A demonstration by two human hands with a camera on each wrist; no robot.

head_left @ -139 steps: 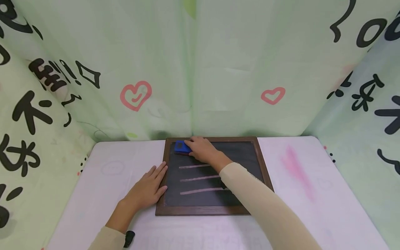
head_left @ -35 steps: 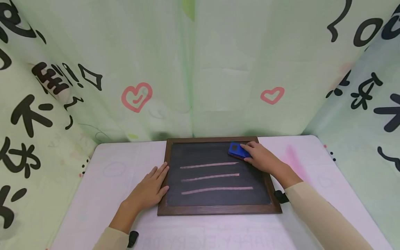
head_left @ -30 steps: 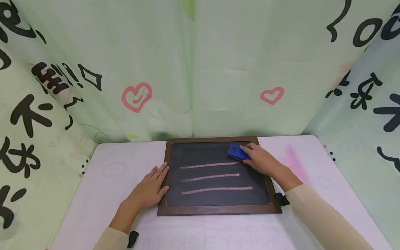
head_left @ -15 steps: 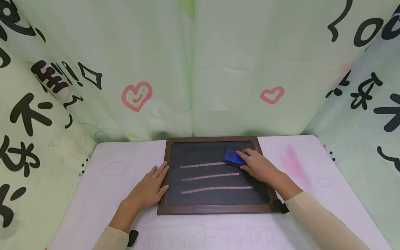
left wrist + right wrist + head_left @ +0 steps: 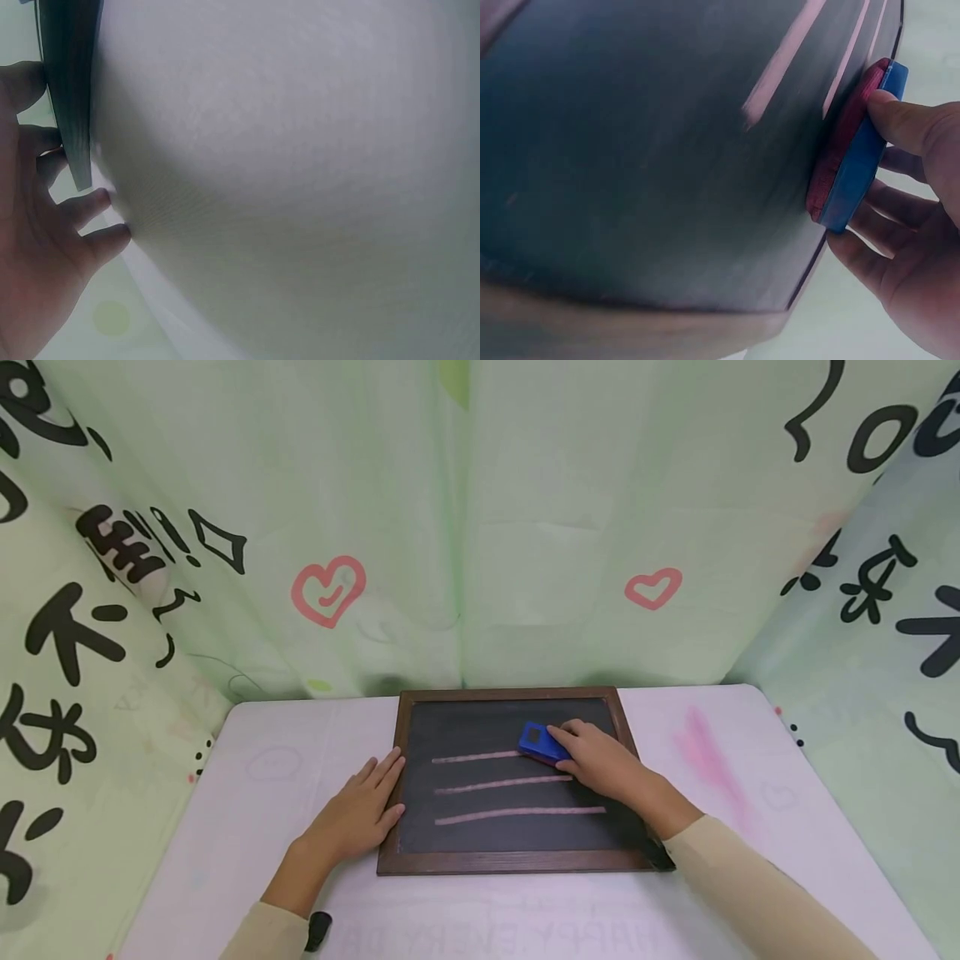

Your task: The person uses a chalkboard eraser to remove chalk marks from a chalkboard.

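Note:
A wood-framed blackboard [image 5: 517, 862] lies on the table, with three pink chalk lines [image 5: 521, 812] across it. My right hand [image 5: 603, 764] grips a blue eraser [image 5: 542, 743] over the right end of the top line. In the right wrist view, the eraser's red felt side [image 5: 847, 142] faces the board, and thumb and fingers hold its blue back [image 5: 859, 169]. My left hand [image 5: 352, 814] rests with spread, fairly straight fingers at the board's left frame edge. In the left wrist view, the left hand's fingers [image 5: 109, 244] lie beside the frame [image 5: 71, 97].
The board sits near the back edge of a pale table [image 5: 465, 914] that has a pink smudge [image 5: 712, 752] to the right. Light green curtains [image 5: 540, 527] with black characters and pink hearts surround it. A black wrist strap [image 5: 318, 931] shows at the left sleeve.
My right hand has moved the eraser from the board's upper left to the upper right, then down and back leftward along the top line, whose right end is shorter. The left hand stays put.

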